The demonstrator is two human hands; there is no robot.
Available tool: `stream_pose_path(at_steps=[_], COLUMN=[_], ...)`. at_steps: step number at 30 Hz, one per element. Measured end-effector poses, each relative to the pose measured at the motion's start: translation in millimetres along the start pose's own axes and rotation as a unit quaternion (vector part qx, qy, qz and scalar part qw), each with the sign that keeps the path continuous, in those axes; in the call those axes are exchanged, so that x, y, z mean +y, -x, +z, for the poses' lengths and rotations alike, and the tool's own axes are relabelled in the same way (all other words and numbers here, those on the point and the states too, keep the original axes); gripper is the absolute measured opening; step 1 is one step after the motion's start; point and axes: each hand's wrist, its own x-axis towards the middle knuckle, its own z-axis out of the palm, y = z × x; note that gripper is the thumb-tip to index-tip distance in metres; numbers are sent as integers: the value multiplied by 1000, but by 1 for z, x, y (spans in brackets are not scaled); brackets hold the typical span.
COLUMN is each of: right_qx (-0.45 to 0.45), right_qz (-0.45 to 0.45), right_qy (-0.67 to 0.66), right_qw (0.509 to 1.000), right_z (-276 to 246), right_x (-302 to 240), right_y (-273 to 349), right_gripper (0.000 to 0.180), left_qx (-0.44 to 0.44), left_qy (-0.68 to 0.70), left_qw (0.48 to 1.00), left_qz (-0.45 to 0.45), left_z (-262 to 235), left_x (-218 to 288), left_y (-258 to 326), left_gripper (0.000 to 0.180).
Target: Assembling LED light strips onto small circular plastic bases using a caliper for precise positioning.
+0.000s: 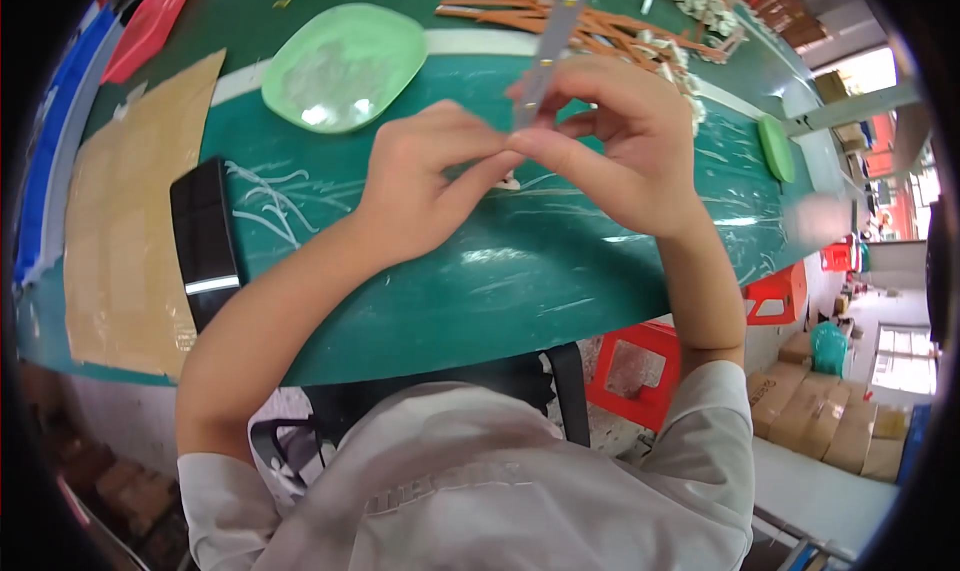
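My left hand [425, 176] and my right hand [615, 136] meet above the green table [520, 271], fingertips pinched together on the lower end of a long grey strip [555, 31] with small yellow pads. The strip rises away from my hands toward the far side of the table. A small white piece [510, 181] shows just under my fingertips; whether a hand touches it I cannot tell.
A pale green dish [345, 66] sits far left of my hands. A black phone [205, 236] lies at the left on the table, beside a sheet of cardboard [120, 211]. Orange strips [560, 21] and small white parts [700, 1] are piled at the far side. Red stools [640, 371] stand below.
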Motion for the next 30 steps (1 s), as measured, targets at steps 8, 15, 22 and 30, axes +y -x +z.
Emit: stream_pose_path(at_steps=[8, 15, 22, 30], right_qx=[18, 5, -60, -24], right_qz=[89, 176, 85, 184], right_qy=[-31, -53, -56, -44], right_qw=[995, 983, 993, 982], right_z=[14, 10, 11, 22], right_x=[18, 12, 6, 4], right_y=[17, 25, 31, 33], right_gripper=[8, 13, 10, 9], left_qx=[-41, -99, -150, -184], left_qy=[-115, -130, -151, -62], left_qw=[992, 986, 977, 980], left_qz=[-3, -31, -19, -34], left_z=[2, 1, -5, -6], left_x=[-8, -14, -12, -5], left_y=[5, 10, 12, 15], left_gripper=[31, 36, 43, 36])
